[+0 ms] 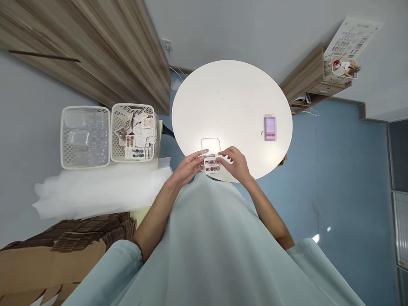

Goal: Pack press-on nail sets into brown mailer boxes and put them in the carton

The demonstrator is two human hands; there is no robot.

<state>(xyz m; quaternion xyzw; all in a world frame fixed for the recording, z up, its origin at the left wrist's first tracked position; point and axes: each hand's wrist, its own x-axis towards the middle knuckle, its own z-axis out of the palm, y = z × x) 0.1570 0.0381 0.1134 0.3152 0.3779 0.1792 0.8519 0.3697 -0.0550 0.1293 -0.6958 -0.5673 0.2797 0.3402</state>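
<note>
A small clear plastic case [211, 145] lies open at the near edge of the white round table, its lid tipped away from me. Inside its lower half sits a card of press-on nails [212, 165], dark red and patterned, set in two rows. My left hand [188, 167] holds the case by its left side, thumb and fingers around the edge. On the right, my right hand [236, 163] has its thumb and forefinger closed at the case's upper right corner, near the hinge. The exact grip of those fingertips is too small to make out.
A phone-like pinkish item [270, 128] rests on the table [229, 85]. To the left stand a basket of clear cases [84, 138] and a basket of nail cards [134, 136]. White plastic wrap [102, 191] and cardboard [54, 267] lie below them. A wooden cabinet [306, 76] stands back right.
</note>
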